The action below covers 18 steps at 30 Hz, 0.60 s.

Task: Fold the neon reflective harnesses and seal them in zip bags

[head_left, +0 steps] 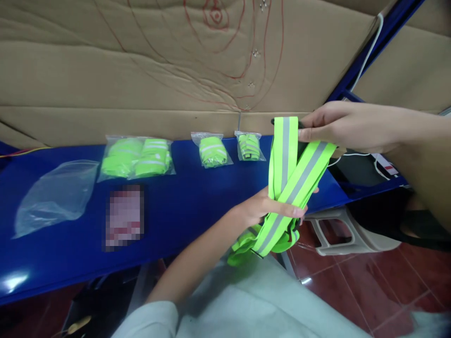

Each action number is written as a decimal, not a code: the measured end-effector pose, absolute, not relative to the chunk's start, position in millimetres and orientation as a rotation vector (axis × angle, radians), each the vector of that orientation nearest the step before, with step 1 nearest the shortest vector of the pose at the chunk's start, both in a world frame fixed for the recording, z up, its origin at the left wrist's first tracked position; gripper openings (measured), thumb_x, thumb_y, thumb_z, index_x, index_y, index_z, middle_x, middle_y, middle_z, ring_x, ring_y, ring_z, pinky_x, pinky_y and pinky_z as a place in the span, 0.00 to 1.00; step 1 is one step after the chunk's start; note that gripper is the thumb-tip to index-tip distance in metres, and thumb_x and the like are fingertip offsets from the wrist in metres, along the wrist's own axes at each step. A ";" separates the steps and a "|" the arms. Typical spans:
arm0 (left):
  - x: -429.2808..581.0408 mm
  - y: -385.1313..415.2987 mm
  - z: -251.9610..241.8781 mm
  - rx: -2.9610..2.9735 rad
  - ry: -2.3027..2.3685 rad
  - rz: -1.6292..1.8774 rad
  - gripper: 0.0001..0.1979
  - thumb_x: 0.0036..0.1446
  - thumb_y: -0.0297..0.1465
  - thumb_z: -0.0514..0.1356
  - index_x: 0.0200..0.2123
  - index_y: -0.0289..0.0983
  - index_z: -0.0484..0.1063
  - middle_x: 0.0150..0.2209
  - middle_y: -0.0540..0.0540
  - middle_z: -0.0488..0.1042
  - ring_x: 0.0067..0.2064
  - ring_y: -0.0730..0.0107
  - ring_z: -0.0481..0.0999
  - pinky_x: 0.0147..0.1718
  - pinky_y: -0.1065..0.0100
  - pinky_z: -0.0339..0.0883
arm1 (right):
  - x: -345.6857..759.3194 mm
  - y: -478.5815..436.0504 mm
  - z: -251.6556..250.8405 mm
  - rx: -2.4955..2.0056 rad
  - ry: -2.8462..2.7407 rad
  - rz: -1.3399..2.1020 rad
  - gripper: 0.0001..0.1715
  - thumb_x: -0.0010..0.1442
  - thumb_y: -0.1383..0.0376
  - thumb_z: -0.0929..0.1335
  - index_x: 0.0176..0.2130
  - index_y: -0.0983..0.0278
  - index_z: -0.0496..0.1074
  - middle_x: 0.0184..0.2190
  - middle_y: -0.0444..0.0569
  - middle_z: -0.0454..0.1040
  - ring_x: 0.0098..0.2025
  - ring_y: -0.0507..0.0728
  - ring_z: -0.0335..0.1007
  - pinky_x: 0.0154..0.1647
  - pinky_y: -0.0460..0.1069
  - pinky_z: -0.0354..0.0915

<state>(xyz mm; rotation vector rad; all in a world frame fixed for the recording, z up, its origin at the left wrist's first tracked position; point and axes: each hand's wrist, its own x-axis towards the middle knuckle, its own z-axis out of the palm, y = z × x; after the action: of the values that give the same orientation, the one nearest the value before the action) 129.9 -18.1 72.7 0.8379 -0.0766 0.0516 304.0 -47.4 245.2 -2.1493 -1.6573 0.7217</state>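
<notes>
my left hand point(269, 206) wrapped around striped neon yellow-green and grey fabric straps point(303, 176), my right hand point(333, 124) gripping their upper end, straps held up before me near glossy blue table point(183, 206), neon-green bundles in clear plastic point(213, 151) along its back

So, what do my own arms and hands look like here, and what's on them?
Your left arm has a plain, pale green short sleeve. Your right arm shows no sleeve in view. The left hand and right hand are ungloved, with no jewellery visible.
</notes>
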 end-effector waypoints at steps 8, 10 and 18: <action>114.1 -34.7 41.3 0.865 0.295 -0.074 0.26 0.37 0.34 0.79 0.41 0.33 0.79 0.32 0.46 0.77 0.30 0.71 0.75 0.29 0.70 0.71 | 331.9 -55.5 190.2 -2.069 -1.711 1.116 0.30 0.59 0.40 0.71 0.25 0.62 0.73 0.22 0.44 0.60 0.24 0.49 0.50 0.24 0.47 0.50; 111.0 -38.8 33.5 0.855 0.314 -0.110 0.20 0.39 0.34 0.77 0.35 0.32 0.78 0.30 0.45 0.77 0.30 0.69 0.77 0.29 0.69 0.72 | 339.0 -58.0 173.7 -2.061 -1.699 1.168 0.32 0.56 0.37 0.72 0.26 0.62 0.73 0.22 0.43 0.60 0.25 0.50 0.50 0.25 0.47 0.50; 91.6 -50.3 0.6 0.605 0.234 -0.350 0.16 0.40 0.33 0.72 0.31 0.29 0.77 0.24 0.42 0.76 0.23 0.66 0.75 0.27 0.65 0.72 | 349.3 -73.7 122.6 -1.971 -1.564 1.413 0.32 0.56 0.38 0.71 0.29 0.65 0.74 0.23 0.42 0.63 0.27 0.50 0.53 0.29 0.48 0.52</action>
<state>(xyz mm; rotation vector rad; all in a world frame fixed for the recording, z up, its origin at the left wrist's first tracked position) 91.6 -50.3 0.6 0.6047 0.2339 -0.3498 349.3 -73.7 122.6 -1.9714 -1.5641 1.4132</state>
